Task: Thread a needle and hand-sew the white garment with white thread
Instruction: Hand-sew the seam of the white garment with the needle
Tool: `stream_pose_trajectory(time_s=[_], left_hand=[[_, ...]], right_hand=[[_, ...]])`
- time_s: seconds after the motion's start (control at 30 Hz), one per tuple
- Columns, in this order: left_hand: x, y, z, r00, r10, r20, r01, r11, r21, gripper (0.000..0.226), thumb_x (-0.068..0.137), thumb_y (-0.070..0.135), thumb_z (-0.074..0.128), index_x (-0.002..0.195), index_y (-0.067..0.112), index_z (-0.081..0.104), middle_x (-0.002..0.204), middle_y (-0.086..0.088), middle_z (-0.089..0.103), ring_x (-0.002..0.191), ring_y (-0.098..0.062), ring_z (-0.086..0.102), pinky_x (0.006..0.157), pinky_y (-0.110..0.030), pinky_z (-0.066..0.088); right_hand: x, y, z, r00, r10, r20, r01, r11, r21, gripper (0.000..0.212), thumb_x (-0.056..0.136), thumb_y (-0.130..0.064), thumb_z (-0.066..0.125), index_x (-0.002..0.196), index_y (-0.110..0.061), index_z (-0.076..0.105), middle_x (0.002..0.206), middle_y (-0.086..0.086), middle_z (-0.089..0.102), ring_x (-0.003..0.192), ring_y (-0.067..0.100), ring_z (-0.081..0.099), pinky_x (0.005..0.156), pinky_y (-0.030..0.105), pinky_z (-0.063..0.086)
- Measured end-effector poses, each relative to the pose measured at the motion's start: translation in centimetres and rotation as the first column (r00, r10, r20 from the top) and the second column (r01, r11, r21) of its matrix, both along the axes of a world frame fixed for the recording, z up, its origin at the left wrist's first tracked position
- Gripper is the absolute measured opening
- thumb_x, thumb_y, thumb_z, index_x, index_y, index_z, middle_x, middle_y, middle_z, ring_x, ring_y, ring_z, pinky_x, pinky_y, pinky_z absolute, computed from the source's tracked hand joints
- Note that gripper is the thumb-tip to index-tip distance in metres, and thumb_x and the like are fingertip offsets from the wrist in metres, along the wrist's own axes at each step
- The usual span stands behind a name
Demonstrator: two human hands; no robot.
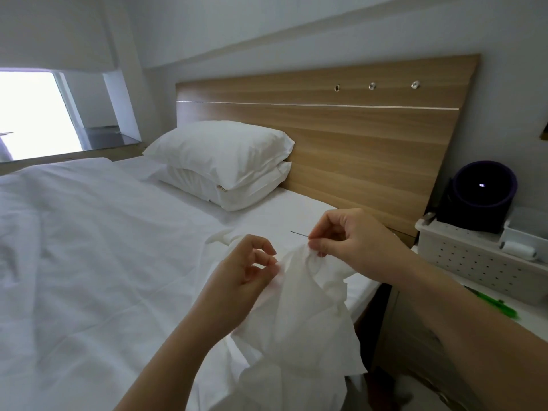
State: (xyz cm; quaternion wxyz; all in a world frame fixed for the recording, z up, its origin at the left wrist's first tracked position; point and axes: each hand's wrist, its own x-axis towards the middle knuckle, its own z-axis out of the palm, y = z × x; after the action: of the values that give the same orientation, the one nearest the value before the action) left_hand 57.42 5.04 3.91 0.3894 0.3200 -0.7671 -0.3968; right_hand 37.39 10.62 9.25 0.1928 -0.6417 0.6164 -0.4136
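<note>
White garment of thin crumpled fabric, held up over the near edge of the bed at 5 o'clock in the view, between the two hands; its lower folds hang towards 6 o'clock.

Left hand, at 7 o'clock of the garment's peak: fingers curled, thumb and forefinger pinching a fold of the white garment.

Right hand, at 3 o'clock of the left hand: thumb and forefinger pressed together on a thin straight steel needle, whose free end points to 9 o'clock. The garment's raised peak touches the lower fingers of this hand. Whether thread runs from the needle cannot be told.

White bed sheet, rumpled, fills the field from 7 to 10 o'clock. Two white pillows, stacked, lie at 12 o'clock against a light wooden headboard.

At 3 o'clock, beside the bed, a white worktop carries a white perforated plastic basket. A dark purple cylindrical container stands at the basket's 12 o'clock, and a spool of white thread lies on the basket's rim. A green object, too blurred to identify, lies at the basket's 5 o'clock.
</note>
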Motion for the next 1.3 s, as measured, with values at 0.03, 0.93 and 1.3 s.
stream_pose_trajectory(time_s=[0.03, 0.93, 1.3], left_hand=[[0.1, 0.0, -0.1, 1.0, 0.013, 0.004, -0.013, 1.0, -0.001, 0.028, 0.091, 0.015, 0.063, 0.082, 0.04, 0.054, 0.085, 0.012, 0.066, 0.069, -0.01, 0.063, 0.069, -0.027, 0.048], [0.5, -0.5, -0.1, 0.921, 0.34, -0.192, -0.383, 0.879, -0.282, 0.047, 0.078, 0.021, 0.076, 0.049, 0.016, 0.04, 0.061, -0.004, 0.054, 0.06, -0.017, 0.05, 0.057, -0.013, 0.035], [0.8, -0.8, 0.3, 0.941, 0.21, -0.267, -0.188, 0.976, 0.108, 0.016, 0.083, 0.012, 0.071, 0.077, 0.018, 0.057, 0.067, 0.001, 0.058, 0.062, -0.009, 0.051, 0.06, -0.018, 0.041]], right_hand=[[0.0, 0.0, 0.2, 1.0, -0.003, -0.01, 0.003, 1.0, -0.005, 0.006, 0.082, -0.01, 0.073, 0.08, -0.013, 0.068, 0.073, 0.004, 0.072, 0.071, 0.015, 0.068, 0.082, 0.039, 0.055], [-1.6, -0.5, -0.9, 0.985, -0.171, -0.006, 0.168, 0.973, -0.158, 0.019, 0.082, -0.007, 0.072, 0.073, -0.021, 0.064, 0.066, -0.003, 0.068, 0.062, 0.007, 0.063, 0.067, 0.021, 0.052], [-1.2, -0.2, -1.0, 0.983, -0.185, -0.006, 0.18, 0.96, -0.214, 0.015, 0.083, -0.011, 0.072, 0.077, -0.023, 0.065, 0.07, -0.008, 0.067, 0.066, 0.002, 0.063, 0.067, 0.013, 0.05]])
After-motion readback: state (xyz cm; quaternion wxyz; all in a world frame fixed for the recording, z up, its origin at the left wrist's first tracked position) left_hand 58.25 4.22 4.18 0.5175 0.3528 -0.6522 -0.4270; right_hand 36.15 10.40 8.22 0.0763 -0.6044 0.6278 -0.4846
